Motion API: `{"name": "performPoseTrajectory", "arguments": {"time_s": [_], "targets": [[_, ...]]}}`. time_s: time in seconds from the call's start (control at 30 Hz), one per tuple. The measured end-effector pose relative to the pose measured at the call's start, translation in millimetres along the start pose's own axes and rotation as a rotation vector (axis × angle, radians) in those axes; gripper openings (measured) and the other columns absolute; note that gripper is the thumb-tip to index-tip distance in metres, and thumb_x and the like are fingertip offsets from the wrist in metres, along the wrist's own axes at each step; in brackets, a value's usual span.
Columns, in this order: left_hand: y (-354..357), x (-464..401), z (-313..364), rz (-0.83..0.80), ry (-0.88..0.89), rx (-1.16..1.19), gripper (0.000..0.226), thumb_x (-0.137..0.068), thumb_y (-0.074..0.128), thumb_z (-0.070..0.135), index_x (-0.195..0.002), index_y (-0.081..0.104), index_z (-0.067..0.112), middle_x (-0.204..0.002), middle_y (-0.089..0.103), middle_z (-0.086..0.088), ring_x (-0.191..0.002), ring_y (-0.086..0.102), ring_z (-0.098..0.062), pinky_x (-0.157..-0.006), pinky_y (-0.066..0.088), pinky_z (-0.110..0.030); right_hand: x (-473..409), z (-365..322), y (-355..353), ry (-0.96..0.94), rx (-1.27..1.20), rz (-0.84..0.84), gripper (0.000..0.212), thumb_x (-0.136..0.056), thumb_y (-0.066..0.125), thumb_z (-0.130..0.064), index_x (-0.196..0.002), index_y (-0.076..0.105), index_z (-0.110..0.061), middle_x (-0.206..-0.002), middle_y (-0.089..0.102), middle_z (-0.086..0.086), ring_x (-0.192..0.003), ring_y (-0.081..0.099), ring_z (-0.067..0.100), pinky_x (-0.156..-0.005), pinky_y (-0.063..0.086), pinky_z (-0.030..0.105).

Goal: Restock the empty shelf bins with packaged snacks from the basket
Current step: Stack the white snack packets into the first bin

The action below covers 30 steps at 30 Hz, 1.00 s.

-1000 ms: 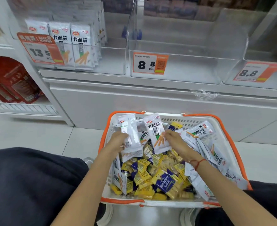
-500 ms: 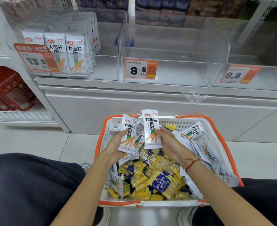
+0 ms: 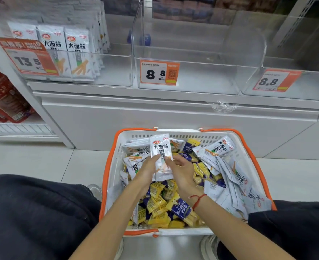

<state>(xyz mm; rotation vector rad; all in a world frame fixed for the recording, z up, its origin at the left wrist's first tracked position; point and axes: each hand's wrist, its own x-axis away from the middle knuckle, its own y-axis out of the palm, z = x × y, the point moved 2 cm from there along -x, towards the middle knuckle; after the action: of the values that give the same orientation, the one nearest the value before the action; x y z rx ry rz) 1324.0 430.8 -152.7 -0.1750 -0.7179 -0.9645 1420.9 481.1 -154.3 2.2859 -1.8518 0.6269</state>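
A person crouched over a white basket with orange trim, gathering white snack packets before shelving them. The left hand and right hand met above the basket, fingers curled round the upright stack from both sides. Likely next: lifting the stack to the left clear bin, part filled with matching packets; the middle bin stood empty.

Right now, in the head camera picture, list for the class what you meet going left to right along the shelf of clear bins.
13.5 price tag → white snack packets standing in the left bin → 8.8 price tag on the empty middle bin → second 8.8 price tag on the right bin.
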Motion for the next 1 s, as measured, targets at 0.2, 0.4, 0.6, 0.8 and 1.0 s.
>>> {"name": "performPoseTrajectory", "arguments": {"time_s": [0.2,0.4,0.6,0.8,1.0], "targets": [[-20.9,-3.5,12.6,0.122,0.164,-0.007,0.027,-0.102,0.044,0.023,-0.127,0.049,0.016,-0.121,0.056,0.000,-0.105,0.054,-0.013,-0.092,0.040,-0.031,-11.4,-17.7,19.1,-0.047,0.072,-0.208,0.021,-0.089,0.065,-0.025,-0.103,0.072,-0.011,-0.098,0.071,0.000,-0.080,0.062,0.008,-0.071,0.049,0.016],[-66.9,-12.6,39.4,0.266,0.278,0.096,0.036,-0.100,0.047,0.020,-0.136,0.048,0.016,-0.124,0.061,-0.004,-0.106,0.062,-0.021,-0.085,0.050,-0.033,-47.7,-13.2,34.1,-0.500,1.068,-0.456,0.048,-0.091,0.052,-0.008,-0.137,0.045,-0.018,-0.135,0.054,0.005,-0.114,0.057,0.024,-0.088,0.050,0.037],[-67.2,-14.8,41.9,0.239,0.182,0.213,0.019,-0.100,0.041,0.015,-0.110,0.057,0.019,-0.091,0.066,-0.002,-0.073,0.061,-0.016,-0.063,0.047,-0.028,-48.7,26.5,49.6,-0.668,1.552,-0.575,0.071,-0.087,0.055,-0.001,-0.148,0.023,-0.012,-0.153,0.029,0.009,-0.141,0.025,0.025,-0.112,0.032,0.039],[-61.2,-12.6,36.7,0.181,0.106,0.083,0.019,-0.099,0.044,0.016,-0.110,0.059,0.020,-0.104,0.068,-0.006,-0.094,0.064,-0.025,-0.090,0.050,-0.042,-53.2,10.0,23.1,-0.768,1.363,-0.582,0.037,-0.094,0.053,-0.016,-0.129,0.058,-0.026,-0.123,0.063,0.002,-0.114,0.056,0.024,-0.086,0.050,0.036],[-54.4,-7.5,33.3,0.090,0.035,-0.127,0.024,-0.098,0.048,0.019,-0.120,0.058,0.019,-0.120,0.064,-0.007,-0.111,0.060,-0.026,-0.102,0.043,-0.046,-53.9,-32.8,-31.1,-0.851,1.020,-0.305,0.033,-0.089,0.065,-0.020,-0.120,0.065,-0.030,-0.109,0.055,-0.005,-0.088,0.046,0.009,-0.066,0.038,0.015]]}}
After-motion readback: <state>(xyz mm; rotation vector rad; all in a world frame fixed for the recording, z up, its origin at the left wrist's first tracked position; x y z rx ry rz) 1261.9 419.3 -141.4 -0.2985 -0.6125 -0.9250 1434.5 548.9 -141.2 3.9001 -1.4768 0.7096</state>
